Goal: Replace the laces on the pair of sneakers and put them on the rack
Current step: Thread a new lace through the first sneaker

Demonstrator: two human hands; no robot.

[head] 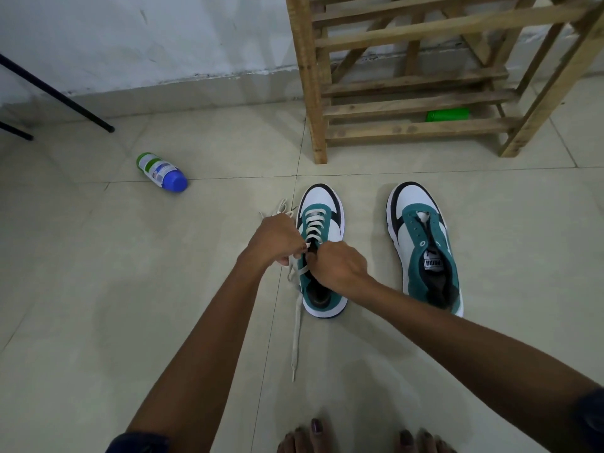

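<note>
bottle (162,172): lies on its side on the floor, well apart from the work
left hand (276,239): fingers curled round the lace (296,317), likely keeping it taut; free end trails toward the person
left sneaker (322,250): about 5 rows laced; upper eyelets pending
right hand (338,264): pinching at the tongue, apparently threading
right sneaker (425,246): unlaced, waiting
rack (415,80): behind both sneakers
</note>
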